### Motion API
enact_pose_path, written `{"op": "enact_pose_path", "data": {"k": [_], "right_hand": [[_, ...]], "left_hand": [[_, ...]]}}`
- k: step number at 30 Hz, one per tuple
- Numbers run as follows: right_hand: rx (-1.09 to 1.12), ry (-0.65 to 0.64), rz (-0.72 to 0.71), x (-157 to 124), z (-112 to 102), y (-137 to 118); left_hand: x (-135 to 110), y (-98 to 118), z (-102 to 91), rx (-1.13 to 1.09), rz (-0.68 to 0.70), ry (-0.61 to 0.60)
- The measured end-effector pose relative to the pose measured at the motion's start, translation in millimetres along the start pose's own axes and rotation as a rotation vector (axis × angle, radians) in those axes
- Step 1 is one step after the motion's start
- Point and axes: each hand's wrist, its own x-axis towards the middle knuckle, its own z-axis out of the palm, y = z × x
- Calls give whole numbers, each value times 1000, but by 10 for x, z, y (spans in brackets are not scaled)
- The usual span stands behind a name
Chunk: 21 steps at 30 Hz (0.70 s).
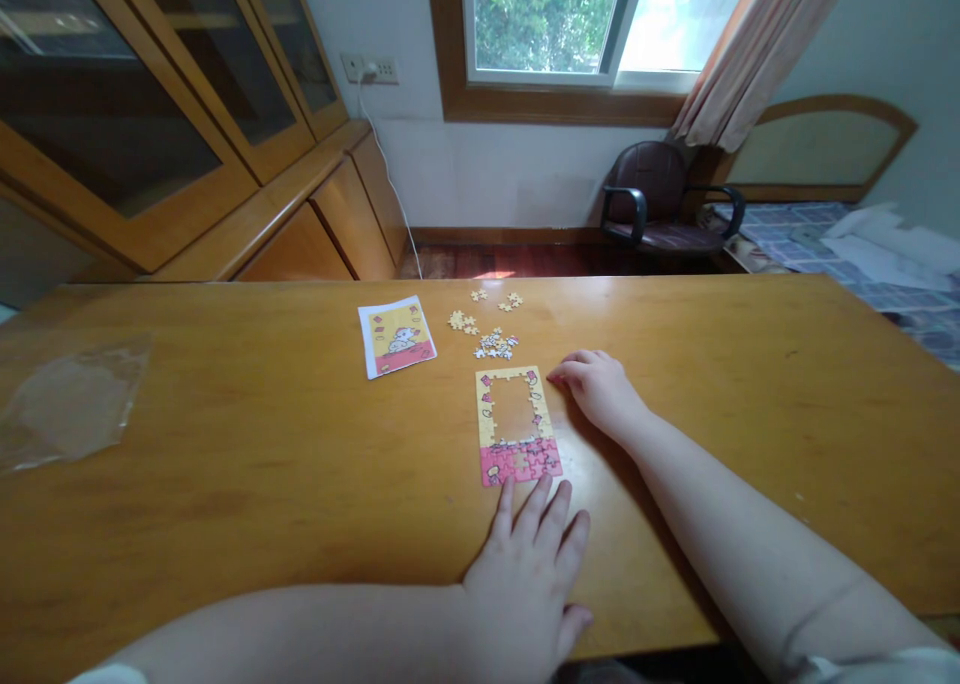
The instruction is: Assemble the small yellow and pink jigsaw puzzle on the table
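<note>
Glossy wooden table (pixel 300 484); rectangular jigsaw border (pixel 499 458), knobbed inside.

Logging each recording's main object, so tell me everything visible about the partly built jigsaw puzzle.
The puzzle is an upright rectangle of thin, card-like interlocking pieces, flat on the wooden table. Its border is yellow above, with small printed motifs, and pink below. The middle is unfilled, showing bare wood inside a jagged edge. The left hand, fingers spread, has fingertips at its bottom edge; the right hand rests just beyond its upper right side.
</note>
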Motion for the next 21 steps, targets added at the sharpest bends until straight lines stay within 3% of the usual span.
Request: {"op": "enact_pose_path", "data": {"k": [4, 12, 21], "right_hand": [[-42, 25, 33, -27, -47, -68], [-19, -83, 131, -17, -87, -95], [80, -174, 63, -57, -112, -53]], "left_hand": [[-9, 0, 53, 18, 0, 39], [1, -9, 10, 22, 2, 24], [-4, 8, 10, 0, -4, 25]]}}
